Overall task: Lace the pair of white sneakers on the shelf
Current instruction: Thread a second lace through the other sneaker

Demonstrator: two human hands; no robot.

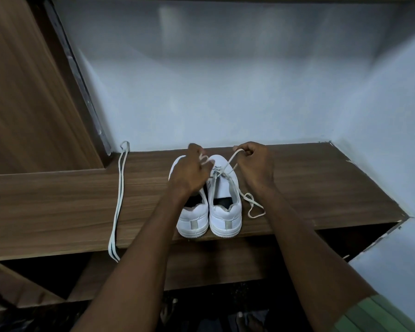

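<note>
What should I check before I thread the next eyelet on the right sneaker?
1. Right hand grips one lace end: ok.
2. Left hand grips the other end: ok.
3. Lace started through the right sneaker: ok.
4. Slack loop on the shelf free of knots: cannot tell.
5. Spare lace ready for the left sneaker: ok.

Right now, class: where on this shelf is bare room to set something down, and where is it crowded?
Bare wood lies between the spare lace and the left sneaker, and right of the loose lace loop toward the wall. Crowded: the sneakers' toes, where left hand and right hand pull laces.
</note>
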